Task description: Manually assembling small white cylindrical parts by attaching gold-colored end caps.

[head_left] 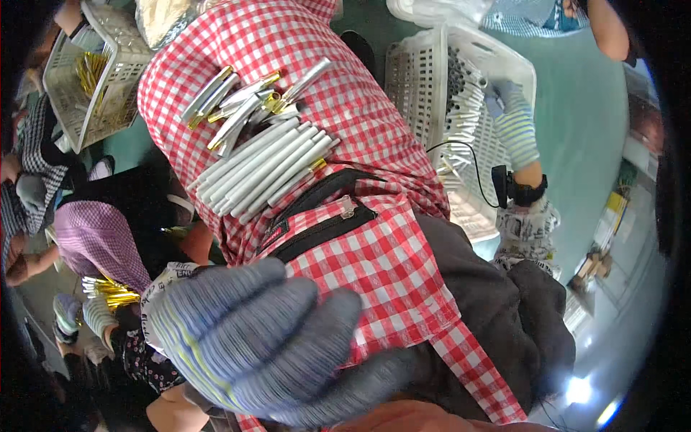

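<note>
My left hand [252, 338], in a grey-blue striped knit glove, is raised close to the camera at lower left. Its fingers are slightly bent and spread, with nothing visible in them. At upper right my right hand [509, 119], in a pale striped glove, reaches into a white plastic basket [410, 90]. The fingers look stretched out beside the silver tubes [464, 119] piled there, perhaps touching them. A row of slim grey-white tubes [263, 169] lies on my lap, over a red-and-white checked apron [374, 129]. Beyond the row lie loose silver pieces with gold ends [245, 104].
At upper left stands another basket [108, 101] holding gold pieces. Co-workers sit on the left, one beside a bundle of gold strips [111, 291]. A black device [504, 186] with a cable is strapped at my right wrist. Another person's arm [607, 29] shows at top right.
</note>
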Tool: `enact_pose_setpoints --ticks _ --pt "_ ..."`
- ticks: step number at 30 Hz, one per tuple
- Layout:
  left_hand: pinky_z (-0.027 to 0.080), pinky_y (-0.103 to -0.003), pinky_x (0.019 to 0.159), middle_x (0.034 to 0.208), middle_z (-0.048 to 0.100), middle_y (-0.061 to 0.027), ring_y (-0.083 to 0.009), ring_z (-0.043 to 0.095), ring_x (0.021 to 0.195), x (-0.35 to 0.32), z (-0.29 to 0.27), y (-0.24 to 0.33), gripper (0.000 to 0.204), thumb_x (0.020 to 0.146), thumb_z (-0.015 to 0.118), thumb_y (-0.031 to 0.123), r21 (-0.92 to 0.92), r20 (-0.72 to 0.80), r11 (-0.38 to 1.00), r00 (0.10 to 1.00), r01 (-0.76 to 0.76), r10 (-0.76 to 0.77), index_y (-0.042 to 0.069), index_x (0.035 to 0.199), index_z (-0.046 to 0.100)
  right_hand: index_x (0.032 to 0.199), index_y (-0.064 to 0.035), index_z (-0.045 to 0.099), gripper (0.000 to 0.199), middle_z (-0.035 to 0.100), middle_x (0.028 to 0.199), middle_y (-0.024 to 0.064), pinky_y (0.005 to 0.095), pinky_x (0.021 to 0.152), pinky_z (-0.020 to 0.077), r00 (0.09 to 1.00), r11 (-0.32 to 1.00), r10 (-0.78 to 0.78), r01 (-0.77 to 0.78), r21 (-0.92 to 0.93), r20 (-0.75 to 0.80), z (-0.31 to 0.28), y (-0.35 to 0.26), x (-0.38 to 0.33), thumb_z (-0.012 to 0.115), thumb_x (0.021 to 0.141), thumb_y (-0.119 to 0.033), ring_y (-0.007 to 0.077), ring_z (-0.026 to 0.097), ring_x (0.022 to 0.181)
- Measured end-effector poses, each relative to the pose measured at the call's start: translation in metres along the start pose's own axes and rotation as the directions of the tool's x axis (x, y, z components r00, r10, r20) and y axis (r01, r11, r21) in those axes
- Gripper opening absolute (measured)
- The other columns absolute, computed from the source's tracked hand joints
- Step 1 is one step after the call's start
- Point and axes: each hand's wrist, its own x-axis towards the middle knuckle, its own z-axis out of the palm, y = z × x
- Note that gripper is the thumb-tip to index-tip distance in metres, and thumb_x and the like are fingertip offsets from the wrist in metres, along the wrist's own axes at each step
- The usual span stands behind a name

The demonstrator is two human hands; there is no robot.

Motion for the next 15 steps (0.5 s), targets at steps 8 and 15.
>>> enact_pose_setpoints --ticks 8,15 --pt "0.057 -0.033 0.07 0.094 0.066 0.0 -0.0189 0.064 0.084 0.005 -0.026 0.015 0.016 0.081 0.064 0.037 0.172 0.15 0.979 0.985 -0.106 0.08 0.031 0.095 0.067 0.107 -0.0117 0.069 0.025 0.067 0.109 0.0151 0.0462 0.083 0.0526 0.72 0.848 0.414 -0.081 -0.524 0.557 0.169 0.071 -0.123 0.05 0.097 -0.026 0.0319 0.066 0.097" --pt "0.049 -0.041 0.062 0.088 0.069 -0.0103 -0.0289 0.064 0.072 -0.043 -0.043 -0.042 0.035 0.068 0.068 0.027 0.245 0.165 0.932 0.936 0.267 -0.312 0.007 0.097 0.072 0.107 -0.0032 0.064 0.027 0.065 0.097 0.018 0.0429 0.079 0.0509 0.99 0.998 0.048 -0.055 0.044 0.136 0.233 0.129 -0.139 0.044 0.099 -0.019 0.0352 0.063 0.089"
